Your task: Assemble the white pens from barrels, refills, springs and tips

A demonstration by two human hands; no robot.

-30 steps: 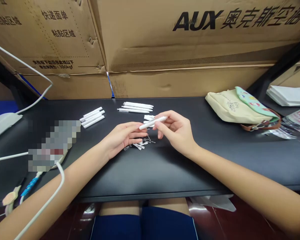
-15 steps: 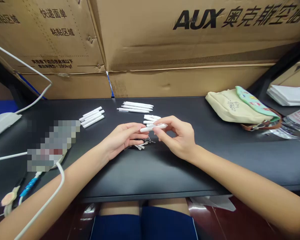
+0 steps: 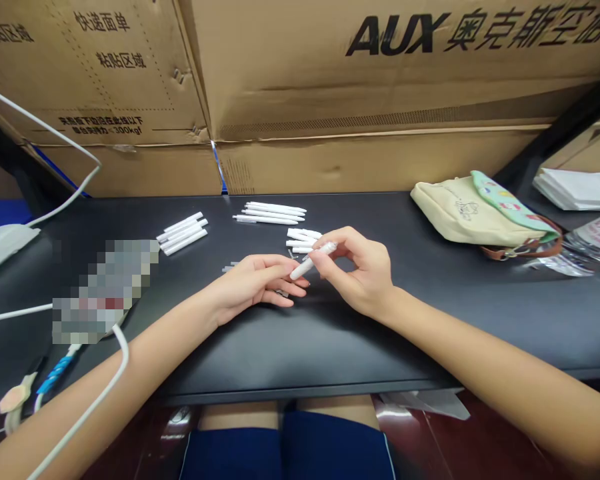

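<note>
Head view of a black desk (image 3: 330,333) set against stacked cardboard boxes (image 3: 380,80). The right hand (image 3: 360,270), near the middle of the desk, pinches a white pen barrel (image 3: 312,260) between thumb and fingertips; the barrel is tilted, its lower end pointing toward the left hand (image 3: 253,283) and lying just at that hand's fingertips. The left hand rests palm down on the desk, fingers loosely extended and closed on nothing visible; small pen parts lie partly hidden beneath its fingers. Just behind the two hands sits a small heap of short white pieces (image 3: 303,239). Farther toward the back edge lies a row of assembled white pens (image 3: 273,213), side by side and roughly parallel to that edge. A second group of white barrels (image 3: 183,233) lies to the left of it, set at a slant. A cream cloth pouch (image 3: 473,213) rests near the back right corner, well apart from the hands. A white cable (image 3: 105,387) crosses the left forearm at the front left edge, beside a blurred patch (image 3: 105,287).
</note>
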